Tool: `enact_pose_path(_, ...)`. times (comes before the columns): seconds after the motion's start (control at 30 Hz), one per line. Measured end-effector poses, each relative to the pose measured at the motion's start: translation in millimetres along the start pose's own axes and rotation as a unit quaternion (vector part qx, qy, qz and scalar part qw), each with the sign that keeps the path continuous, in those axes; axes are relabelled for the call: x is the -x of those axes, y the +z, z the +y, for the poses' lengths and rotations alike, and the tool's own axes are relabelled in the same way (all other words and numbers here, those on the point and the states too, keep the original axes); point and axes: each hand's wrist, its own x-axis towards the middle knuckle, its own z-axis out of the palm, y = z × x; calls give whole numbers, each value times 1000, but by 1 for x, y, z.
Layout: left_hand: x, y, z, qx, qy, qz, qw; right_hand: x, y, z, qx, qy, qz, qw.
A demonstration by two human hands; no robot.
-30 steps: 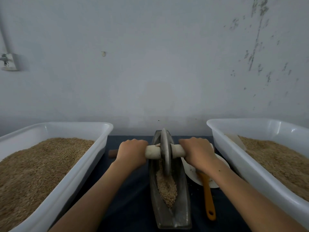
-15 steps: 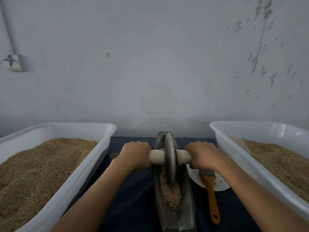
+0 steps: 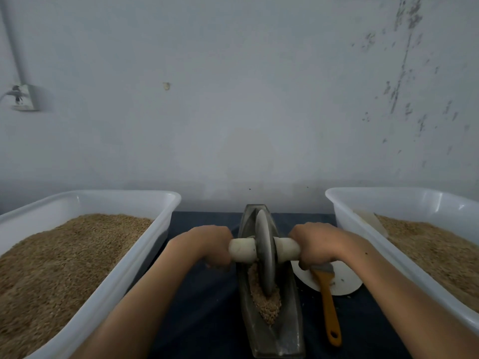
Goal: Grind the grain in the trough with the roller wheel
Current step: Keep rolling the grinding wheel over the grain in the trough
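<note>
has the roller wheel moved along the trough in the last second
Yes. The roller wheel has rolled toward the person along the trough, now sitting further from its far tip and pressing into the grain.

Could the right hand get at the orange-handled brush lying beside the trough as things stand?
Probably yes, once it lets go. The right hand grips the pale wooden axle of the grey roller wheel, and the orange-handled brush lies just beneath and nearer, across the white plate, with nothing over its handle.
</note>
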Motion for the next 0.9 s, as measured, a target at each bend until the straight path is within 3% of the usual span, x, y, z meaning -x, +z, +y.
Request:
enact_pose_path(0.13, -1, 3, 5, -56, -20, 83, 995, -3, 5, 1, 9, 5, 34, 999)
enact_pose_path(0.27, -7, 13, 7, -97, -31, 209, 973, -10, 16, 1, 48, 15, 166, 985)
enact_pose_path(0.37, -8, 17, 5, -93, -32, 243, 965, -12, 22, -1, 59, 22, 244, 968)
enact_pose_path(0.47, -8, 13, 3, -101, -15, 205, 973, -9, 16, 1, 52, 8, 187, 981)
enact_pose_path(0.6, -3, 3, 0, -32, -4, 47, 998, -4, 3, 1, 22, -6, 31, 999)
enact_pose_path(0.67, -1, 1, -1, -5, -2, 5, 1000, -3, 2, 0, 13, -2, 5, 1000)
enact_pose_path(0.77, 0, 1, 3, -33, -10, 40, 999, -4, 5, 1, 13, 0, 23, 1000)
enact_pose_path(0.9, -6, 10, 7, -101, -27, 176, 979, -10, 11, 1, 38, 9, 103, 994)
